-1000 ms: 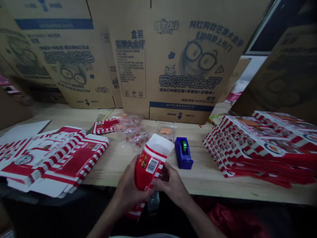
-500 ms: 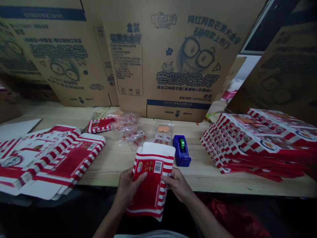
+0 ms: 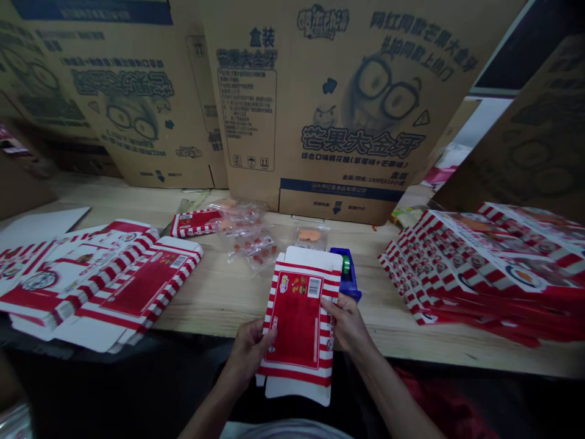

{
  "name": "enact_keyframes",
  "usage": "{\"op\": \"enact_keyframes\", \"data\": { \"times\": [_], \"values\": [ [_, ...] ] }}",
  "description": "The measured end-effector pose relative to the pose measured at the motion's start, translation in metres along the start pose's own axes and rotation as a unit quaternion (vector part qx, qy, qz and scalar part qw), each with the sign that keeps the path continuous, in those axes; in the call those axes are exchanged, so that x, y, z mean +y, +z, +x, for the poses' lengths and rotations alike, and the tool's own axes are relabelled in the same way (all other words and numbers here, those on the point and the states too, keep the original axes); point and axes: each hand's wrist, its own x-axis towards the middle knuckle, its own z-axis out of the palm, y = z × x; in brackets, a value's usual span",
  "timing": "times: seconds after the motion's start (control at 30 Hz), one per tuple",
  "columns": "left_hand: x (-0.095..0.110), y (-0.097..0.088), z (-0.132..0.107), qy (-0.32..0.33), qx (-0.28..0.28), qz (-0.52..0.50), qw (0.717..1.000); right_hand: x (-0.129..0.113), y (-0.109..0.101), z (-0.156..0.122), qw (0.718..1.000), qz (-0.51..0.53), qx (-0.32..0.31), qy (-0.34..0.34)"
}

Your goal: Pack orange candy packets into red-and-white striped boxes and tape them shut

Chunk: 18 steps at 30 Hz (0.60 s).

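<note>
Your left hand (image 3: 249,353) and right hand (image 3: 350,323) have shifted the red-and-white striped carton (image 3: 299,323) further right, so it now hangs over the worktop (image 3: 214,299) and hides part of the blue tape dispenser (image 3: 351,286). Your fingers (image 3: 331,308) are closed on its two long edges, grasping it with the barcode panel facing you. Its lower end overhangs the front edge.

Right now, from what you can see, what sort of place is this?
Probably a small packing workshop for a snack product: flattened printed cardboard cartons stand behind a wooden workbench, which holds stacks of flat red-and-white striped boxes and a blue tape dispenser.
</note>
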Motion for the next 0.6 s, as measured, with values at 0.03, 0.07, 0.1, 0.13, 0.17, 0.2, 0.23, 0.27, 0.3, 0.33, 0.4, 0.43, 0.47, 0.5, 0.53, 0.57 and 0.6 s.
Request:
{"op": "enact_keyframes", "data": {
  "times": [0.03,0.07,0.1,0.13,0.17,0.2,0.23,0.27,0.3,0.33,0.4,0.43,0.47,0.5,0.53,0.57,0.6],
  "values": [
    [-0.003,0.0,-0.001,-0.003,0.005,0.0,1.0,0.001,-0.003,0.0,1.0,-0.004,-0.006,0.003],
    [-0.005,0.001,-0.002,0.002,0.01,0.003,1.0,0.003,-0.005,0.0,1.0,-0.006,-0.012,0.006],
    [-0.005,0.001,-0.002,0.014,0.011,0.004,1.0,0.005,-0.006,-0.001,1.0,-0.009,-0.019,0.012],
    [-0.002,0.001,0.0,0.031,0.013,0.002,0.999,0.007,-0.008,-0.004,0.999,-0.013,-0.03,0.021],
    [0.001,0.001,0.001,0.051,0.017,-0.006,0.999,0.009,-0.008,-0.007,0.998,-0.02,-0.046,0.033],
    [0.005,0.001,0.004,0.071,0.024,-0.016,0.997,0.011,-0.008,-0.011,0.996,-0.029,-0.067,0.046],
    [0.01,0.001,0.006,0.087,0.033,-0.026,0.995,0.012,-0.008,-0.016,0.994,-0.038,-0.09,0.056],
    [0.013,0.001,0.009,0.094,0.042,-0.033,0.994,0.014,-0.008,-0.02,0.991,-0.046,-0.11,0.06],
    [0.015,0.0,0.011,0.093,0.049,-0.035,0.994,0.015,-0.008,-0.024,0.989,-0.054,-0.123,0.056],
    [0.016,0.0,0.012,0.086,0.051,-0.035,0.994,0.015,-0.009,-0.027,0.99,-0.061,-0.121,0.042],
    [0.013,-0.002,0.013,0.062,0.038,-0.034,0.997,0.016,-0.013,-0.029,0.993,-0.084,-0.081,-0.008],
    [0.01,-0.003,0.013,0.05,0.023,-0.036,0.998,0.016,-0.016,-0.028,0.993,-0.103,-0.054,-0.035],
    [0.008,-0.005,0.012,0.042,0.007,-0.038,0.998,0.016,-0.019,-0.026,0.99,-0.127,-0.033,-0.055],
    [0.005,-0.007,0.011,0.036,-0.01,-0.042,0.998,0.016,-0.023,-0.023,0.986,-0.153,-0.024,-0.066],
    [0.004,-0.008,0.011,0.03,-0.024,-0.045,0.998,0.015,-0.027,-0.02,0.98,-0.182,-0.025,-0.072],
    [0.003,-0.009,0.01,0.025,-0.033,-0.047,0.998,0.015,-0.031,-0.017,0.973,-0.216,-0.031,-0.079],
    [0.003,-0.01,0.011,0.019,-0.039,-0.048,0.998,0.016,-0.033,-0.015,0.963,-0.25,-0.037,-0.089]
  ]
}}
